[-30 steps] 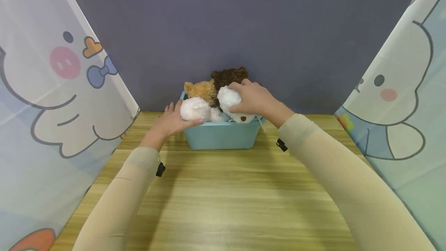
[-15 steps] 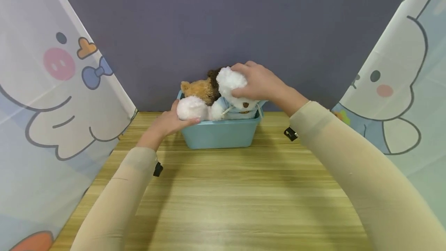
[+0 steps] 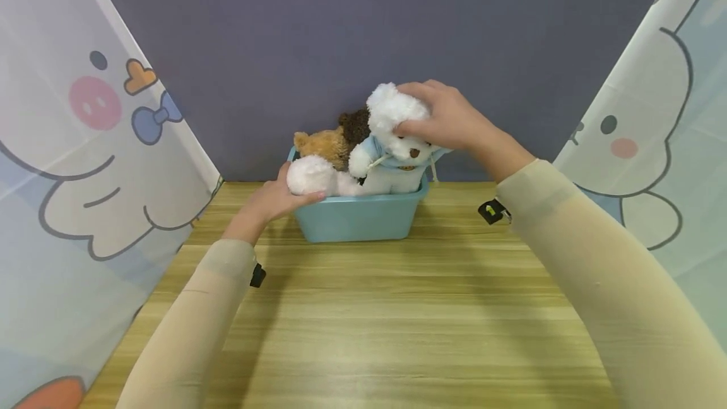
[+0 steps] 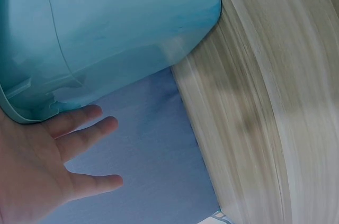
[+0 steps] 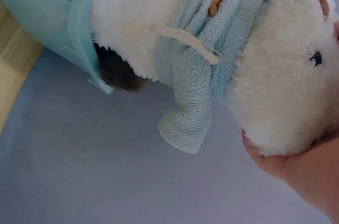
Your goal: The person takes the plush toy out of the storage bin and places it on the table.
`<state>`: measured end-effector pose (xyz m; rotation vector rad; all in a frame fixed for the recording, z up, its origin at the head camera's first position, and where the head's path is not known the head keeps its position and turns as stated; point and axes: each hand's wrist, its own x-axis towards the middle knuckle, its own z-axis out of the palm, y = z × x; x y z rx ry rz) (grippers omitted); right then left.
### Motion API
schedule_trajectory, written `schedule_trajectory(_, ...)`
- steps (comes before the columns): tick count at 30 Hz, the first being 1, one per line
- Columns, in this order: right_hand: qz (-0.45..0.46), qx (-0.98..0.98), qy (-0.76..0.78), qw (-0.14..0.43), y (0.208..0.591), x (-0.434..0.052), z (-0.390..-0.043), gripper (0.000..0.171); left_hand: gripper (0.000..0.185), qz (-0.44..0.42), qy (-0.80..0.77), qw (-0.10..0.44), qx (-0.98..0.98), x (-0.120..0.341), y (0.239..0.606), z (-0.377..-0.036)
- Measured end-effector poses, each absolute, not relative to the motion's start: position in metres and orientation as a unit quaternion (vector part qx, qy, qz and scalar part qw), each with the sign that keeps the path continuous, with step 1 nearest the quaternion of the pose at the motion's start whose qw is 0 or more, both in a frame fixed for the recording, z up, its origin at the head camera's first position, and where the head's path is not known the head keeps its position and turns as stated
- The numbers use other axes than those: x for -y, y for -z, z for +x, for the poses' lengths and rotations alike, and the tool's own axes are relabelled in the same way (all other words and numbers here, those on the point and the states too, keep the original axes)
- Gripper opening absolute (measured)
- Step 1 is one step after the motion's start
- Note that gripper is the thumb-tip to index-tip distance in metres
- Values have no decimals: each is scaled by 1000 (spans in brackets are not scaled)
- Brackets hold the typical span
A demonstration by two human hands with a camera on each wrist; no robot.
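My right hand (image 3: 451, 115) grips the head of a white teddy bear (image 3: 414, 153) in a light blue hoodie with pale drawstrings. The bear stands up out of a light blue plastic bin (image 3: 358, 223), its lower body inside the rim. In the right wrist view the fingers and thumb (image 5: 270, 160) lie around the bear's head (image 5: 286, 65). My left hand (image 3: 267, 204) rests against the bin's left end, thumb along the front rim. In the left wrist view its fingers (image 4: 85, 134) are straight and spread along the bin's outside.
Also in the bin are a white fluffy plush (image 3: 311, 175), a tan bear (image 3: 322, 146) and a dark brown bear (image 3: 354, 125). The bin stands on a wood-grain table (image 3: 369, 320). A dark grey wall (image 3: 363, 36) rises behind; cartoon-printed curtains (image 3: 51, 163) flank both sides.
My right hand has drawn the white teddy bear up and to the right, so its hoodie and belly now show. The left hand has stayed at the bin's left end.
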<state>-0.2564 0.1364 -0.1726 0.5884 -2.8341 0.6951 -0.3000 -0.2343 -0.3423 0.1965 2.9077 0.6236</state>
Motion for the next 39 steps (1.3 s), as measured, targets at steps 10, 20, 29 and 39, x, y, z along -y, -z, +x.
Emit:
schedule_trajectory(10, 122, 932, -311, 142, 138, -173, -248, 80, 151, 67, -202, 94, -973, 230, 340, -302)
schedule_trajectory(20, 69, 909, -335, 238, 94, -214, -227, 69, 151, 66, -200, 102, -972, 230, 339, -302)
schedule_trajectory(29, 57, 941, -239, 231, 83, -244, -234, 73, 152, 61, -206, 103, -971, 236, 326, -300)
schedule_trajectory(39, 83, 970, -192, 126, 125, -251, -275, 77, 152, 66, -214, 90, -970, 244, 322, -297)
